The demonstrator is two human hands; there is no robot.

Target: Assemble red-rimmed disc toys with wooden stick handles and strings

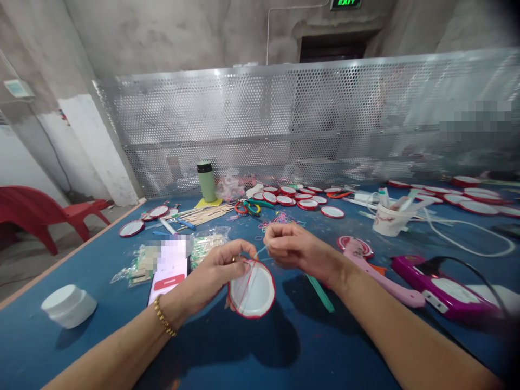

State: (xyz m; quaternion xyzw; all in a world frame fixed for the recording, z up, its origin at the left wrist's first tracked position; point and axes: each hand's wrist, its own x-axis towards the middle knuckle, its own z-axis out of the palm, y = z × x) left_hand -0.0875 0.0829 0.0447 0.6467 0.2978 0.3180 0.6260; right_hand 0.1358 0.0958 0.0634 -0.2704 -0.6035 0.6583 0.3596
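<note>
My left hand (217, 273) grips a round white disc with a red rim (260, 292), thumb on its face and the other fingers partly hidden behind it. Thin pale and reddish strands cross the disc's face. To the right, my right hand (294, 250) is closed in a pinch on a thin light-blue band (262, 251), which runs taut toward the disc's upper edge and the left fingers. Small coloured elastic bands (280, 219) lie scattered on the table behind the hands. Below my right wrist lies a flat green tool (320, 294).
Several red-rimmed discs (307, 204) are spread behind, near pliers (247, 208), wooden sticks (211, 215) and a green tumbler (206, 183). Left are a phone (170, 271) and white jar (69, 306). Right are a paper cup (390, 219), pink-handled tool (377, 273) and purple device (442, 292).
</note>
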